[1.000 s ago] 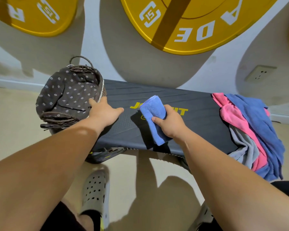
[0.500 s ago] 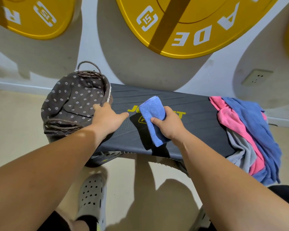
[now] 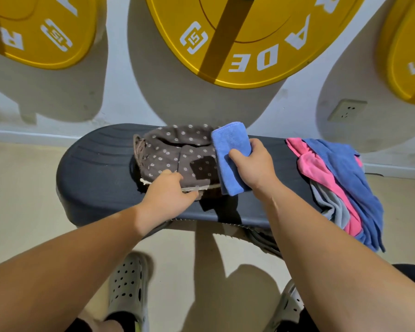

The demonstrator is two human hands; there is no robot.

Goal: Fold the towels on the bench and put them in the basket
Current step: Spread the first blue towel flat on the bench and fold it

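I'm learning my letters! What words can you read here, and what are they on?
"RADE", upside down, the R cut off: middle yellow plate.
"ISI" logo: the same plate.
"R" and the same logo: left yellow plate.
Right yellow plate: letters cut off, unreadable.
Bench: no text shows.

Three yellow weight plates (image 3: 273,44) hung on the wall across the top of the frame, a wall socket (image 3: 347,110) at right, and seemingly two grey clogs (image 3: 128,286) at the bottom.

A single head-worn wide-angle view looks steeply down and forward, close over the surface (image 3: 94,168), wall toward 12 o'clock.
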